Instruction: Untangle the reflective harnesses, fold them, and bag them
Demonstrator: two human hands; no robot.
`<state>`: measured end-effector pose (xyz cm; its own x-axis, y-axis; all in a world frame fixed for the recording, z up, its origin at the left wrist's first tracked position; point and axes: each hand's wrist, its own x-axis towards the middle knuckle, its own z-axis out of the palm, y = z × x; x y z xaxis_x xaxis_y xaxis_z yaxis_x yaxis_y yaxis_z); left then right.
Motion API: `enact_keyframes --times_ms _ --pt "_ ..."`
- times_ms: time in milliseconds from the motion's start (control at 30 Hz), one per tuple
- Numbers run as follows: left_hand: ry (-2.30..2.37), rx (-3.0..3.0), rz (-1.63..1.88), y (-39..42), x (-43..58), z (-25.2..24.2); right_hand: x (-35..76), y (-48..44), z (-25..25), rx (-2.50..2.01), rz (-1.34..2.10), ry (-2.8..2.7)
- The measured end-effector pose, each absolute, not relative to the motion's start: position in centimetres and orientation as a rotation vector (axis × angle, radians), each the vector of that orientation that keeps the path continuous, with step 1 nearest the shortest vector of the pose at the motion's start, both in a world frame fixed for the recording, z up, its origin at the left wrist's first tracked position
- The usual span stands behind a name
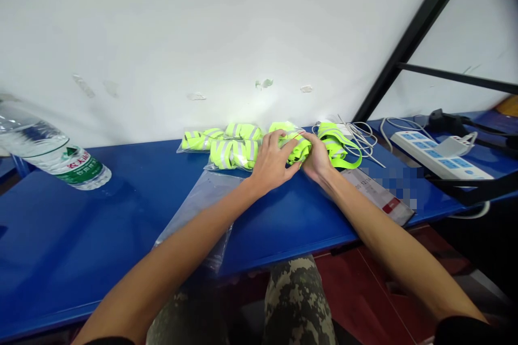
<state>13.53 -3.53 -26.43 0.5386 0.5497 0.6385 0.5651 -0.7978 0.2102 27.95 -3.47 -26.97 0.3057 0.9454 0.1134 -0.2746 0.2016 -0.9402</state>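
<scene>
My left hand (272,161) and my right hand (317,159) meet over a bunched neon-yellow reflective strap (300,148) near the back of the blue table (121,215). The fingers of both hands are curled round that strap. A loose length of it (340,152) trails to the right of my right hand. Just left of my hands lie bagged folded straps (232,153) and another bagged one (198,140) by the wall.
An empty clear plastic bag (202,205) lies under my left forearm. A water bottle (52,153) lies on its side at the left. White cables (364,137), a power strip (437,156) and a printed card (380,194) sit right. A black frame (413,38) slants up.
</scene>
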Motion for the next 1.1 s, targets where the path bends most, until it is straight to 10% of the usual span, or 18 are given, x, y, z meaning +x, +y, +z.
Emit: enact_keyframes --times_ms 1100 --pt "-1.22 -2.749 -1.26 0.3 11.6 -25.5 26.9 -5.3 -27.0 -1.061 0.671 -1.298"
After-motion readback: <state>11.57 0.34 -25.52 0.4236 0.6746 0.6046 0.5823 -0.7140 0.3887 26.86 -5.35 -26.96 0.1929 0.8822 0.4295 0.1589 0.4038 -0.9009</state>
